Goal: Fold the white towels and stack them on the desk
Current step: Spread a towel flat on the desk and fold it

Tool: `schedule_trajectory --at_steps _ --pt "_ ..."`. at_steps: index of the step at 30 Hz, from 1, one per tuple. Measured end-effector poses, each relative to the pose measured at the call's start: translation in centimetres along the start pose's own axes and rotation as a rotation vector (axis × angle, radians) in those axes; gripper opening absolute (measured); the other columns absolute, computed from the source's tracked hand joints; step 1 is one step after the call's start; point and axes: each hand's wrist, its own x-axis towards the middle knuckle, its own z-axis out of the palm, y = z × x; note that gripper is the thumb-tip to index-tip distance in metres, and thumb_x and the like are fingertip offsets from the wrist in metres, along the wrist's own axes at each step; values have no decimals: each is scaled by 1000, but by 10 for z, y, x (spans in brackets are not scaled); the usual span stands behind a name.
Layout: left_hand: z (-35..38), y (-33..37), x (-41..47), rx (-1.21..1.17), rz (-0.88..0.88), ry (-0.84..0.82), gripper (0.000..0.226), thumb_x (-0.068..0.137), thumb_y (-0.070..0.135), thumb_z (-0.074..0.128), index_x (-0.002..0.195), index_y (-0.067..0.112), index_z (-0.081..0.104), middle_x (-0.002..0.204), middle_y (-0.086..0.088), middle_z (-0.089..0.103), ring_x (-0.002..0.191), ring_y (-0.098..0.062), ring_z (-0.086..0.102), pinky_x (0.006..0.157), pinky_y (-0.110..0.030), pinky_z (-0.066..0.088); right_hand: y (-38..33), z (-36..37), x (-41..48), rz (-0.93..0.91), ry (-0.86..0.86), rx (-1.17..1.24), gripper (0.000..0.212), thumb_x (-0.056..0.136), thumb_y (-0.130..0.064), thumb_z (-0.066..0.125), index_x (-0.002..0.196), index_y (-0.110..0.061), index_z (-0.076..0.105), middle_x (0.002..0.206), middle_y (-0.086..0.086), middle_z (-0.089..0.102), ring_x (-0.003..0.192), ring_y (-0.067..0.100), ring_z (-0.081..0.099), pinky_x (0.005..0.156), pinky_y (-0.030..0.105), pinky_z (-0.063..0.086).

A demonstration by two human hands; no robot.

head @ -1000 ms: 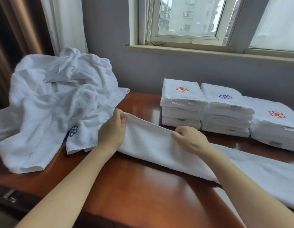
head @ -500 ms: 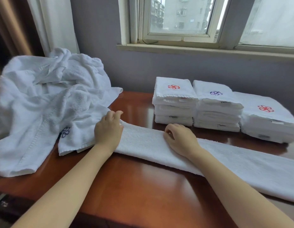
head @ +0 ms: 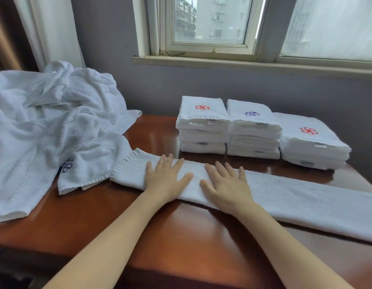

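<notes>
Both hands have uncurled: left hand (head: 166,180) and right hand (head: 224,184) press flat, grip fully spread, on the folded towel (head: 295,195).

Long towel (head: 310,198) runs off right edge; I can't see its far end. Towel heap (head: 45,126) cut by left edge. Tags (head: 306,162) on folded stacks (head: 253,132) too small for me to read. Bench (head: 181,236) near-left corner dark, blurred.

The single head-worn camera looked forward and down from close behind the left hand (head: 166,181) and right hand (head: 226,185), across the table (head: 181,236) toward the wall (head: 264,90) and window (head: 210,19) beyond them.
</notes>
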Motion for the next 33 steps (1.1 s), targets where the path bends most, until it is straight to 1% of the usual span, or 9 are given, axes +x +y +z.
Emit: schedule_trajectory --at_steps 4,7,10,15,19,21,23,29,33 --pt "-4 -19 7 58 -188 -19 74 90 76 10 156 41 8 166 2 -2 152 -20 -6 118 -58 -3 3 -2 -8 20 5 -38 85 79 -78 6 155 -40 11 165 0 10 151 26 0 117 58 -10" --pt "-9 -39 7 79 -289 -11 75 90 75 8 156 40 7 166 1 -4 152 -25 -7 117 -59 0 4 -4 -10 23 -3 -36 86 78 -80 6 155 -40 10 165 1 9 152 26 -1 118 58 -8" --pt "-13 -55 5 58 -326 -4 73 92 73 10 156 38 6 166 -1 -6 152 -30 -2 118 -55 8 4 -5 -11 19 -4 -38 84 81 -78 8 155 -40 10 165 1 8 152 27 -1 118 58 -7" --pt "-15 -70 2 49 -316 95 75 96 67 20 158 24 15 163 -6 20 147 -27 24 115 -45 23 3 -5 -11 19 6 -27 83 82 -78 9 155 -39 11 165 1 9 151 27 1 118 58 -7" --pt "-28 -75 7 34 -368 133 79 91 70 37 151 20 31 148 -11 42 135 -31 37 106 -44 33 2 -6 -11 35 4 -38 81 84 -77 13 155 -39 10 165 3 8 151 28 -1 118 58 -8" --pt "-35 -78 8 -56 -395 152 77 86 68 49 145 19 40 143 -12 46 131 -33 41 102 -43 37 -2 -7 -9 34 -12 -44 78 88 -73 17 156 -37 9 165 3 6 151 29 -3 117 60 -8" --pt "-42 -82 10 -118 -424 138 81 82 68 57 142 16 41 141 -12 46 128 -33 46 97 -41 41 -10 -8 -6 -14 -3 -16 74 91 -68 23 156 -35 9 165 2 5 152 28 -4 118 59 -8" --pt "-55 -85 13 -162 -480 66 90 75 73 63 137 12 43 136 -8 54 121 -29 55 84 -36 44 -47 2 5 -170 -11 71 63 98 -58 26 155 -34 15 165 1 7 152 19 -4 120 52 -9" --pt "-53 -93 12 -388 -489 95 80 78 55 71 138 9 44 133 -9 58 120 -28 55 94 -37 45 -46 10 6 -178 -8 53 61 97 -58 21 154 -36 16 165 2 5 152 19 -4 120 52 -8"
